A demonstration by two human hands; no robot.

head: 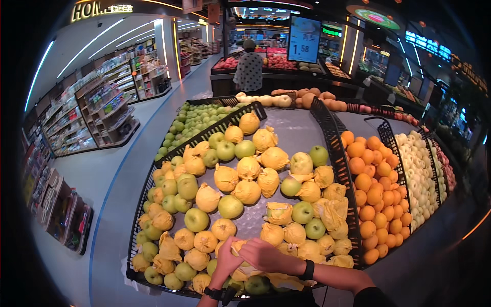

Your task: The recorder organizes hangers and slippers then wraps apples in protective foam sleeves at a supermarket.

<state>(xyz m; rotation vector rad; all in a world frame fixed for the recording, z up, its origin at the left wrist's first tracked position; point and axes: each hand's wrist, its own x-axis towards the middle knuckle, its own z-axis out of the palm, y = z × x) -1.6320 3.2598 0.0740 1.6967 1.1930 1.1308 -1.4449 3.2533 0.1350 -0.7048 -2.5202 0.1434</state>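
Note:
Both hands meet low over the near edge of a display bin, at a fruit in yellow paper point(238, 245). My left hand point(228, 258) grips it from the left. From the right, my right hand point(261, 254) bends over it, fingers closed on its paper wrapper. The hands cover most of this fruit. Around them lie green apples point(230, 207), bare, and others in yellow paper wrappers point(205, 241). A loose wrapper sheet point(289, 281) rests near the bin's front, below my right wrist. Dark bands circle both wrists.
Black slatted dividers point(333, 153) bound the bin. Oranges point(374, 188) and pale fruit point(414, 172) lie to the right, small green fruit point(191, 121) at the far left. A person point(248, 69) stands beyond, by another fruit stand. Shelves point(103, 111) line the left aisle.

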